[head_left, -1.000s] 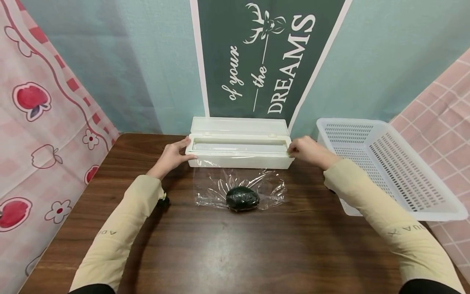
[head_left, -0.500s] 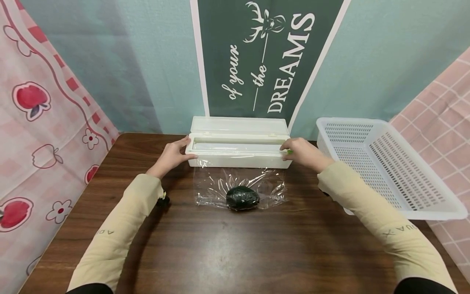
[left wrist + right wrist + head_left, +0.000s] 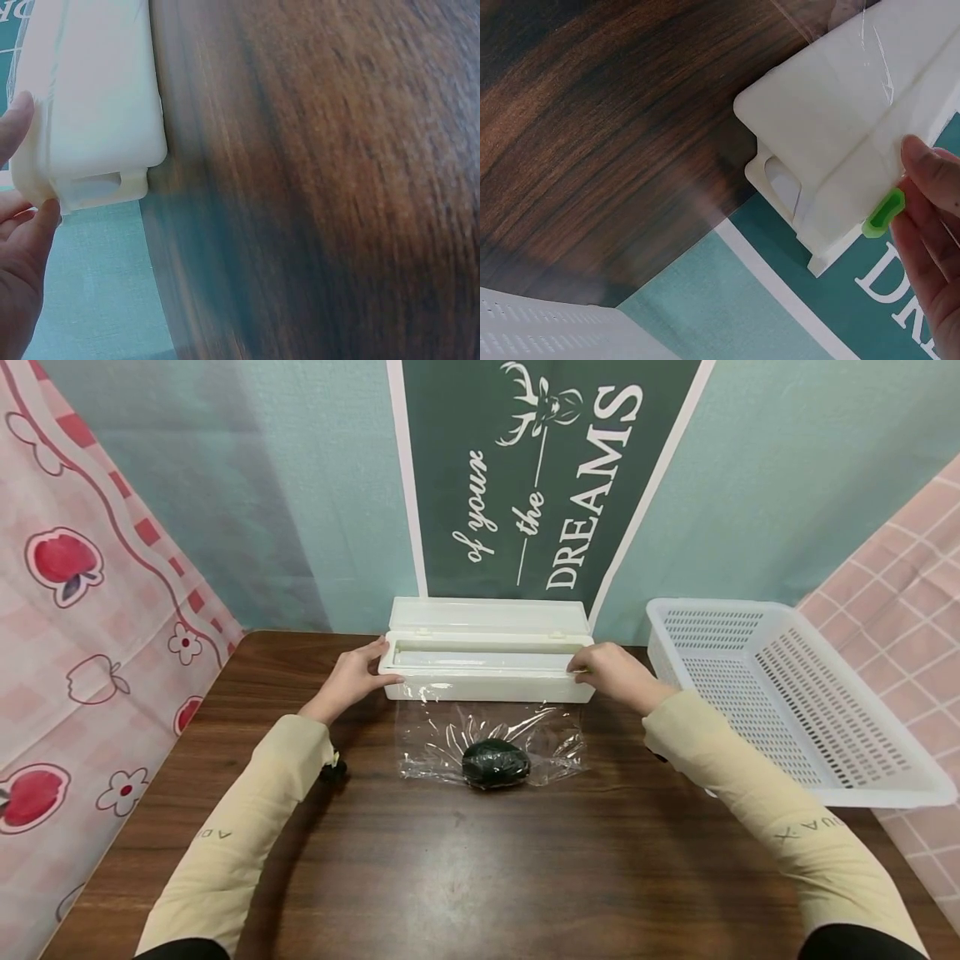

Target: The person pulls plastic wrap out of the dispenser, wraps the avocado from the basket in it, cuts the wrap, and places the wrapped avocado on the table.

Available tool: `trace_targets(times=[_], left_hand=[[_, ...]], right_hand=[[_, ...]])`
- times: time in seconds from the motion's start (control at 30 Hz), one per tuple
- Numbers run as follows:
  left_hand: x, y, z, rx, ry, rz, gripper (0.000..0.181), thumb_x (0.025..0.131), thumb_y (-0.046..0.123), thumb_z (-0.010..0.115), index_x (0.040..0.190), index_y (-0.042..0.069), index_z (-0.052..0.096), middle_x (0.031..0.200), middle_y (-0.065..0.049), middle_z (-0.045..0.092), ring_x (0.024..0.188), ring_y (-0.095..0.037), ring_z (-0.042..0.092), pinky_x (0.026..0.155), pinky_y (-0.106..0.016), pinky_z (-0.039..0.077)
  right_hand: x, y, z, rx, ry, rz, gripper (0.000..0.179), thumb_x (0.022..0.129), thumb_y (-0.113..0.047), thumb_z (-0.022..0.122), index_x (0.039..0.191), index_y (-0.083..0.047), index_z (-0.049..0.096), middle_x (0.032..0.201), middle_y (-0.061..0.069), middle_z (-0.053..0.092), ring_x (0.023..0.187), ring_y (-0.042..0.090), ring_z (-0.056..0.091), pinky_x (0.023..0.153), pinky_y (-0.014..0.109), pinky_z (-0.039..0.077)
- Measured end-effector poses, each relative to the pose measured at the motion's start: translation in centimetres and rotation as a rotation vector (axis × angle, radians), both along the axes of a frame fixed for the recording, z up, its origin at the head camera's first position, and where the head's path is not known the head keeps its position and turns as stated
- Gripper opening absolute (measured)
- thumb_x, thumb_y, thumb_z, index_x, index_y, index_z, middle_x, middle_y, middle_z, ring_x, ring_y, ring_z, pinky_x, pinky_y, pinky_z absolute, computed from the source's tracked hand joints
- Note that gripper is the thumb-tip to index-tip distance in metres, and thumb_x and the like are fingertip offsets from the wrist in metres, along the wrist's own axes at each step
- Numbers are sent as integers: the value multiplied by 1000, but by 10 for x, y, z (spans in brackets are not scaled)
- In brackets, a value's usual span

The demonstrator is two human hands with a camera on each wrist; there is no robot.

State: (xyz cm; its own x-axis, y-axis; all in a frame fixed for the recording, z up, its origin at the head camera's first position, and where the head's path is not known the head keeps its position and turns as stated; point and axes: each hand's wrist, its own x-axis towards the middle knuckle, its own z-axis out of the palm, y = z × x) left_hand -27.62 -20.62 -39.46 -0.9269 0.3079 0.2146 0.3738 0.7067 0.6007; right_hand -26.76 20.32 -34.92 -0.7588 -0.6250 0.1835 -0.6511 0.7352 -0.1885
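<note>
A white cling film dispenser (image 3: 487, 687) lies along the back of the table, its lid (image 3: 487, 617) raised and a roll inside. Clear cling film (image 3: 423, 743) runs from its front edge down over a dark green avocado (image 3: 495, 764). At the dispenser's left end, my left hand (image 3: 348, 683) grips the corner, thumb in front and fingers behind; the left wrist view shows the fingertips at that end. My right hand (image 3: 618, 675) is near the other end. In the right wrist view its thumb and fingers pinch a small green slide cutter (image 3: 883, 214) at the dispenser's edge.
A white perforated basket (image 3: 873, 697) stands to the right, beside my right forearm. Behind the dispenser hangs a teal cloth (image 3: 337, 485) with a dark green printed panel. The brown wooden table (image 3: 450, 877) stretches in front.
My right hand has moved left along the dispenser's front edge with the green slide cutter, mostly in the first half second. The left hand, film and avocado have stayed in place.
</note>
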Motion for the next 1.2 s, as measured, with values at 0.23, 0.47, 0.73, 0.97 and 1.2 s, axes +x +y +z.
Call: trace_targets(times=[0.23, 0.47, 0.73, 0.97, 1.2], left_hand=[[0, 0, 0, 3, -5, -1, 68, 73, 21, 78, 129, -5, 49, 136, -25, 40, 124, -37, 40, 99, -46, 37], [2, 0, 3, 23, -3, -19, 59, 74, 19, 78, 124, -4, 55, 136, -23, 40, 124, -36, 41, 98, -46, 38], [7, -1, 10, 66, 24, -48, 46, 76, 17, 76, 114, -4, 62, 127, -17, 53, 121, -30, 47, 97, -44, 40], [13, 2, 14, 112, 89, -113, 29, 77, 8, 74, 103, -2, 69, 111, -16, 64, 113, -31, 54, 96, -43, 42], [19, 5, 19, 155, 62, -160, 19, 80, 1, 69, 99, -2, 71, 97, -14, 69, 87, -24, 64, 70, -33, 52]], right_hand=[[4, -2, 3, -6, 14, 13, 10, 77, 7, 67, 81, -2, 70, 80, 8, 68, 71, 19, 63, 65, 34, 51], [7, -4, 5, 32, 29, 5, 12, 78, 6, 64, 86, -1, 70, 83, 6, 67, 74, 20, 62, 67, 35, 50], [13, -4, 10, 31, 70, 16, 12, 78, 6, 64, 88, -1, 68, 87, 9, 66, 76, 24, 62, 69, 37, 50], [16, -1, 12, -13, 83, 50, 13, 78, 9, 63, 88, 1, 67, 86, 10, 65, 76, 23, 61, 68, 36, 51], [21, 3, 13, -53, 122, 77, 14, 75, 12, 64, 81, 0, 69, 81, 7, 62, 73, 21, 61, 64, 33, 51]])
